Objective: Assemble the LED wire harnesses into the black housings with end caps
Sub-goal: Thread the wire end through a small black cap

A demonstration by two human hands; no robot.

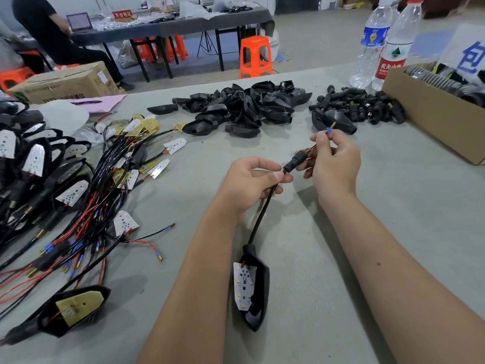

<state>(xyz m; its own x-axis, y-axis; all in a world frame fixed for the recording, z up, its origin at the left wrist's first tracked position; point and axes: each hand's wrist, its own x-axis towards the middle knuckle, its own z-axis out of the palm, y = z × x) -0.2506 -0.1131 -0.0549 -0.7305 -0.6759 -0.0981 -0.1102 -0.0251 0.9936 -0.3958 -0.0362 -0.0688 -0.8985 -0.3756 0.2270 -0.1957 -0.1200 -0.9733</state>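
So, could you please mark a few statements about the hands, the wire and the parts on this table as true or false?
1. The left hand pinches the black sheathed cable. True.
2. The right hand is empty. False: it holds the thin red and black wires with the blue-sleeved terminal.
3. The black threaded end cap sits on the wire between both hands. True.
4. The black teardrop housing with the white LED board lies in the brown cardboard box. False: it lies on the grey table.
5. Two clear plastic water bottles stand beside the box. True.
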